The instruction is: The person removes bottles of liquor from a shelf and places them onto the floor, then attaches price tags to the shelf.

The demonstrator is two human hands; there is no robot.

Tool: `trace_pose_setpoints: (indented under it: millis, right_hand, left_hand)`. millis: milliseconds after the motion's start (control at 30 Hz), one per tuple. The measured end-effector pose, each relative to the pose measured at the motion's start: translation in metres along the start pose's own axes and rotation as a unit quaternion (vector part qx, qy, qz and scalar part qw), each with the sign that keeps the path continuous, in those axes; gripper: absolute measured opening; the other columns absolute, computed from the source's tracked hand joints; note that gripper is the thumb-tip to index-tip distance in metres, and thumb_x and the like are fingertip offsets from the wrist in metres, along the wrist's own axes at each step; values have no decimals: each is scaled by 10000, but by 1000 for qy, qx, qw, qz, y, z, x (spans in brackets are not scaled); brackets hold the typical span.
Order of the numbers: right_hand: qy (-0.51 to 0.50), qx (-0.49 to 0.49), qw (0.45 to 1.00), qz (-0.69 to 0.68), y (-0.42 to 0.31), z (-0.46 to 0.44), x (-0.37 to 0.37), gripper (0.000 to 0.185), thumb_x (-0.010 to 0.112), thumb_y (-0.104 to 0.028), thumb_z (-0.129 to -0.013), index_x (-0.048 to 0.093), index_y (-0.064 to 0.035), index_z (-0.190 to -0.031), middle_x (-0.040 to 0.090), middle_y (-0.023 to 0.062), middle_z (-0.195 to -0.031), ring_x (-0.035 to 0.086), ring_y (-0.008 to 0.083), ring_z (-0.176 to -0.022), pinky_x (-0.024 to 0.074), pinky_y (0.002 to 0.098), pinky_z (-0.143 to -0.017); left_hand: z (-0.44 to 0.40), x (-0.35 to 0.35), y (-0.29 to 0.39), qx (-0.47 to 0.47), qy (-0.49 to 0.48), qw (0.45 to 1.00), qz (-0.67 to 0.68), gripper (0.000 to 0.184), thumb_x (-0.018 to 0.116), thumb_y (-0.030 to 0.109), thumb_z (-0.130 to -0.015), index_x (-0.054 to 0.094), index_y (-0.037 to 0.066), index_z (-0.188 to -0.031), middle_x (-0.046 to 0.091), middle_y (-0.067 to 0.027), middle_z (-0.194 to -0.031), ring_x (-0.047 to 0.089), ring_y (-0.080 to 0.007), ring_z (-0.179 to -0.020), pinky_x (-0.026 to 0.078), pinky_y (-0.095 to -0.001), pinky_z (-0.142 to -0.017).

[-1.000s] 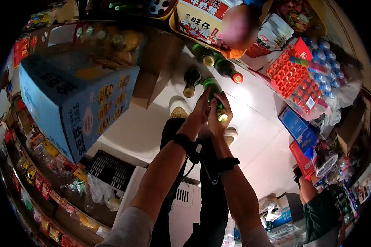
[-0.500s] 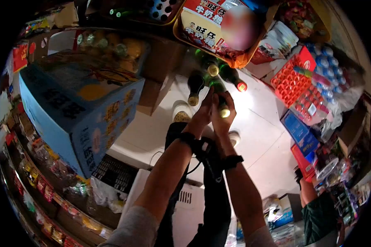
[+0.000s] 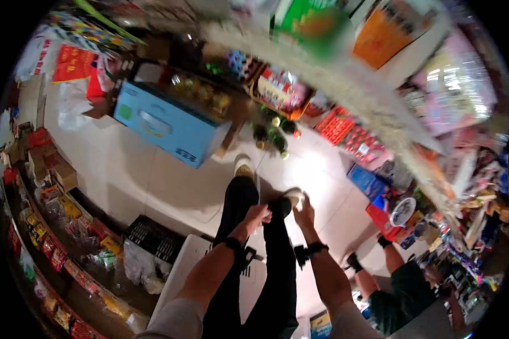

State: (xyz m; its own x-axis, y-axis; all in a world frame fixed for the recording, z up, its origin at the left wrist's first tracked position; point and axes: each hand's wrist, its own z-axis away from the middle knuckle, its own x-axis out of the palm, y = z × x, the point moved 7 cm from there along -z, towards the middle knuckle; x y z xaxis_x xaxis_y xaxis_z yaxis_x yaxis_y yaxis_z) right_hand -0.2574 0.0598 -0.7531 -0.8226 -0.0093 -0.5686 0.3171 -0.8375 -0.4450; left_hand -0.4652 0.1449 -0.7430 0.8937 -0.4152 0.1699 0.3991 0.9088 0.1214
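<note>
Tiled floor (image 3: 178,192): pale, running under everything before me, packed shelves (image 3: 54,248) off to my left.
Green bottles (image 3: 277,140): four lay bunched on the tiles ahead, necks pointing roughly towards me, beyond both hands and well apart from them.
Red-capped bottle (image 3: 296,134): it was the rightmost of that bunch.
Left hand (image 3: 257,216): fingers curled in, low over my dark trousers (image 3: 240,206); I could not tell whether they closed on anything.
Right hand (image 3: 303,211): just beside my right shoe (image 3: 293,195), fingers forward and blurred; whether it gripped or touched anything, I could not tell.
Left shoe (image 3: 244,165): planted between my left hand and the bottles.
Blue carton (image 3: 164,127): left of the bottles.
Red tray (image 3: 335,125): right of the bottles, on the far side.
Other person (image 3: 404,294): legs and dark shorts to my right, well apart from my hands.
</note>
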Motion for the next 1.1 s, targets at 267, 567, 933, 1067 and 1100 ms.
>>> trace_pose_setpoints:
  millis: [267,567,933,1067,1100]
  right_hand:
    - [-12,-172,961,216,-9,129,-139,504,556,-323,-935,524,-85,-1378,686,151,-1030,669,352,-953,517,479,-849]
    - [155,-392,900,111,-335,322,-411,228,619,-177,-925,687,-96,-1127,732,155,-985,707,354,-900,570,445,-804]
    - [394,-567,722,55,-587,594,-687,99,690,-1,-825,660,-4,-919,699,167,-872,688,343,-772,554,406,-708]
    - [477,-593,648,25,-627,648,-778,195,682,-25,-846,658,16,-1034,683,170,-936,673,340,-883,534,400,-795]
    - [528,-586,612,59,-638,654,-800,269,693,-53,-846,643,12,-1102,679,200,-1024,667,349,-936,530,409,-826]
  left_hand:
    - [151,42,90,159,-324,930,77,277,547,302,-1025,642,44,-989,528,15,-675,515,-145,-604,428,-370,-532]
    - [458,88,255,437,-95,833,-325,577,573,498,-1009,435,105,-609,289,-3,-555,271,-144,-504,305,-409,-562]
    - [810,158,370,757,-22,553,-347,247,694,244,-949,699,-2,-921,726,-99,-847,700,-191,-776,554,-338,-699]
    - [933,196,415,840,92,438,-307,258,706,118,-897,653,34,-1134,706,-122,-1036,700,-255,-947,553,-364,-820]
    - [966,209,419,877,114,370,-284,306,705,126,-901,649,32,-1186,689,-121,-1160,673,-265,-1039,534,-348,-791]
